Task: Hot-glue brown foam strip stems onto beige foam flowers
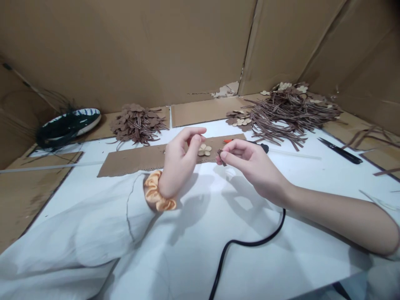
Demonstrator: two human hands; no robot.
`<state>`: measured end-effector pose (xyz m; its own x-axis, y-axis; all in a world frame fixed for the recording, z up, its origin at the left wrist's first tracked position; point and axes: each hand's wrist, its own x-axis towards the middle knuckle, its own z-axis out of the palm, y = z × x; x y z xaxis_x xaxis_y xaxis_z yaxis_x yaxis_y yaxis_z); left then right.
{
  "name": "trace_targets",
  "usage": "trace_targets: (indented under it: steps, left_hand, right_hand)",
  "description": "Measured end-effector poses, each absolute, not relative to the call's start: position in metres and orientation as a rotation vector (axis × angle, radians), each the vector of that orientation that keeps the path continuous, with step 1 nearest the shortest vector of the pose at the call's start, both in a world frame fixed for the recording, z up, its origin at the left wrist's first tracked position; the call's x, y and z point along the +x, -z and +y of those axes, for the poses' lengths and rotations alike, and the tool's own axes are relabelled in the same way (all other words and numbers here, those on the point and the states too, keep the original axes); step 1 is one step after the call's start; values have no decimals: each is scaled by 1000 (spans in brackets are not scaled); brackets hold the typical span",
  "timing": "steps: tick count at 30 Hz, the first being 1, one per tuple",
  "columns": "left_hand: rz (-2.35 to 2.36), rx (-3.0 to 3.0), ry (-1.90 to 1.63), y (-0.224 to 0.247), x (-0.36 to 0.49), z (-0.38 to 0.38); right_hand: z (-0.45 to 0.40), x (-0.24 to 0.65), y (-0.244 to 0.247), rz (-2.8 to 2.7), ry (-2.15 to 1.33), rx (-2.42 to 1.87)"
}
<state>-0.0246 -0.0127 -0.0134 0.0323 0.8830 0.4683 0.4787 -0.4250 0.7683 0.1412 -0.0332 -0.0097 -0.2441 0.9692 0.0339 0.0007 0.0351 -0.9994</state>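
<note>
Between the thumb and fingers of my right hand (246, 164) is a small coiled piece of brown strip (221, 157). My left hand (184, 160), with an orange scrunchie (158, 191) at its wrist, is raised to the left of it. Its thumb and fingers are apart, and I see nothing held there. A cream flower cutout (204, 150) lies between my hands on a cardboard strip (131, 158). Just behind my right hand, partly hidden by it, lies a tool with an orange tip (229, 141) and a black cable (237, 241).
Brown flower cutouts (134, 123) are heaped at the back left. A large pile of brown strips (281, 112) with more flowers lies at the back right. Black tweezers (340, 151) rest at right. A plate (90, 121) with dark thread stands far left. Cardboard walls (125, 50) enclose the table.
</note>
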Motion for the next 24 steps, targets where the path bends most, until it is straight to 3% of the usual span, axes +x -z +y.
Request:
trace_targets:
  steps: [9, 24]
  left_hand:
    - [1722, 2252, -521, 46, -49, 32]
    - [1491, 2383, -610, 46, -45, 27]
  right_hand:
    - [-32, 145, 7, -1527, -1369, -1056]
    - [-27, 145, 10, -1632, -1475, -1116]
